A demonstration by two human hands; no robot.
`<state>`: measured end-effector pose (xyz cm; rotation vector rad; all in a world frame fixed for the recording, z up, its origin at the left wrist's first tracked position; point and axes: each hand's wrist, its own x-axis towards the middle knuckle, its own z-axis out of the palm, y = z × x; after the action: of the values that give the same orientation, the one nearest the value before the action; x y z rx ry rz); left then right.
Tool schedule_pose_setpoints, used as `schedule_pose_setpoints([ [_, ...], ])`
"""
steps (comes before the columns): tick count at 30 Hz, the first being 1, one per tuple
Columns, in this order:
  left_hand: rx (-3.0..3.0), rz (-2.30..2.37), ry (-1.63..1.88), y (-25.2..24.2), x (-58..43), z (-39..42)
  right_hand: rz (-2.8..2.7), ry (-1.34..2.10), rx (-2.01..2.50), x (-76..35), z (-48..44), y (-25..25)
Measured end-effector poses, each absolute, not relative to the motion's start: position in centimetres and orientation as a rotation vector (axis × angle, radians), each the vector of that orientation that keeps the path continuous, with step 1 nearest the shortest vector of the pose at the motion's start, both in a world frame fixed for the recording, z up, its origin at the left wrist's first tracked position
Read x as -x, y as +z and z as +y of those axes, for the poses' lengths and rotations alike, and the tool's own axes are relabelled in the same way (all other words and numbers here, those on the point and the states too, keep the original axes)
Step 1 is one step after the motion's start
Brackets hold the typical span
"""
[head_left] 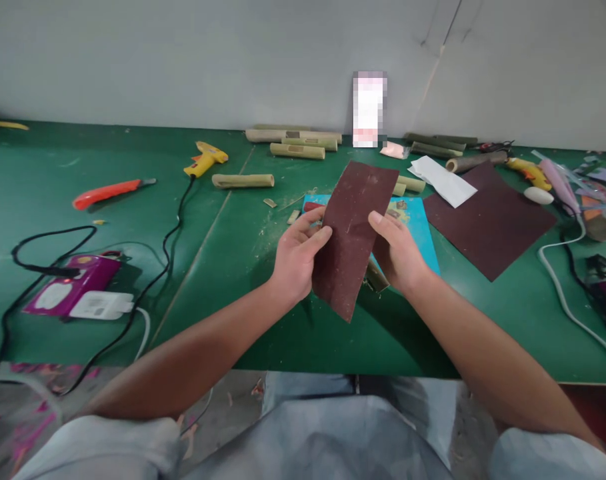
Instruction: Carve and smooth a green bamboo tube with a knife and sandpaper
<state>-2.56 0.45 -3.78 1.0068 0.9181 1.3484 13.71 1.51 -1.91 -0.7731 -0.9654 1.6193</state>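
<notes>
A dark brown-red sheet (355, 233), likely sandpaper, is held up between both hands above the green table. My left hand (300, 253) pinches its left edge, thumb on the front and fingers behind. My right hand (397, 250) grips the right edge in the same way. Below and behind the sheet lies a blue board (423, 230) with scraps on it, partly hidden. The end of a bamboo piece (377, 276) shows under the sheet, beside my right hand. A larger brown-red sheet (493, 223) lies flat to the right, with folded white paper (445, 181) over its corner.
Bamboo tubes (297, 151) lie along the back, near an upright phone (369, 110). On the left are a yellow glue gun (206, 160), an orange-red cutter (110, 193) and a purple power strip (75, 287) with trailing cords. Another yellow glue gun (530, 175) lies right.
</notes>
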Motion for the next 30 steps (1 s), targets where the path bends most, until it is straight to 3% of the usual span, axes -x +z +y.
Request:
schedule_pose_setpoints([
  [15, -1.248, 0.864, 1.145, -3.5, 2.7, -0.2, -1.162, 1.367, 0.799, -13.7, 2.1, -2.8],
  [24, -1.139, 0.832, 1.004, -3.6, 2.3, -0.7, -1.114, 1.642, 0.799, -13.3, 1.5, -2.7],
  [30, -1.127, 0.917, 0.966, -4.1, 2.5, 0.0, -1.025, 1.325, 0.853, -14.3, 2.4, -2.7],
])
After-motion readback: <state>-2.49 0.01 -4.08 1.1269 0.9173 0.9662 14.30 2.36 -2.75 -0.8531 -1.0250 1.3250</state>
